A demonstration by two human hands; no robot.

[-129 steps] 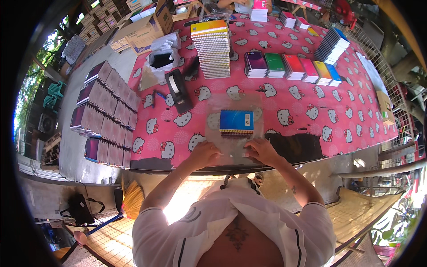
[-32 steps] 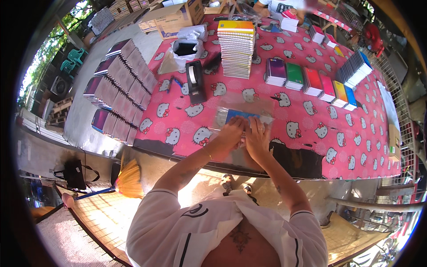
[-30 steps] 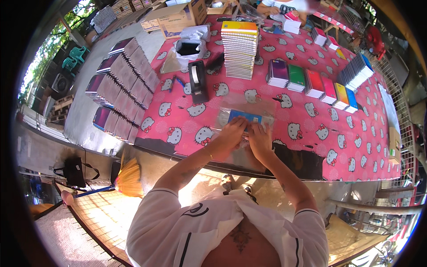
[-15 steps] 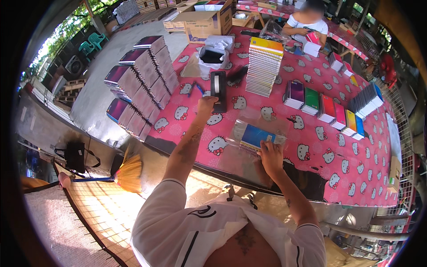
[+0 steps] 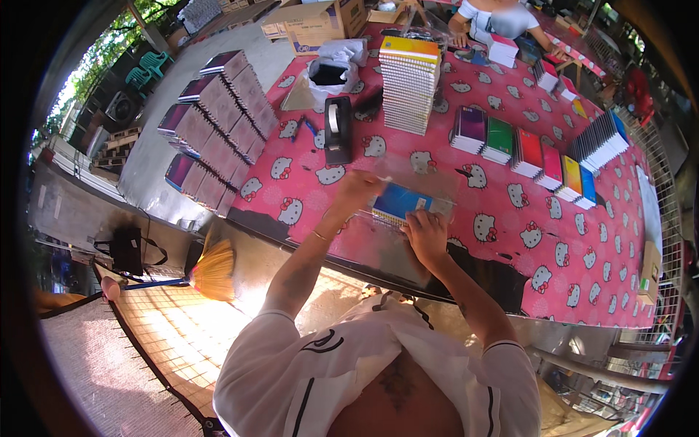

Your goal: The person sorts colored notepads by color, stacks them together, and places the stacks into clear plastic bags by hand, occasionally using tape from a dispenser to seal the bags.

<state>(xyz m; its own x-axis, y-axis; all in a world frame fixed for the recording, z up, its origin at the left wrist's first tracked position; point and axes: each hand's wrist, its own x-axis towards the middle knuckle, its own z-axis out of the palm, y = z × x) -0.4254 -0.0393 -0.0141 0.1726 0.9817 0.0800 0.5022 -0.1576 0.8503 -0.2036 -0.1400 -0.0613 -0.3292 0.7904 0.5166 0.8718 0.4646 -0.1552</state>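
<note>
A blue notebook in a clear plastic sleeve [image 5: 399, 204] lies on the red cat-patterned tablecloth [image 5: 582, 240] near the front edge. My right hand [image 5: 426, 233] grips the sleeve's near end and holds it down. My left hand [image 5: 357, 191] hovers at the sleeve's left end, fingers pinched on what looks like a thin strip of clear tape. A black tape dispenser [image 5: 337, 130] stands just beyond my left hand.
A tall stack of spiral notebooks [image 5: 409, 84] stands behind the dispenser. Coloured notebook piles [image 5: 524, 149] line the right. Wrapped bundles [image 5: 218, 124] lie on the ground to the left, with a broom [image 5: 211, 269] below. Another person [image 5: 495, 18] works at the far end.
My left hand reached out to the tape dispenser and has come back to the sleeve's left end. My right hand stayed on the sleeved notebook.
</note>
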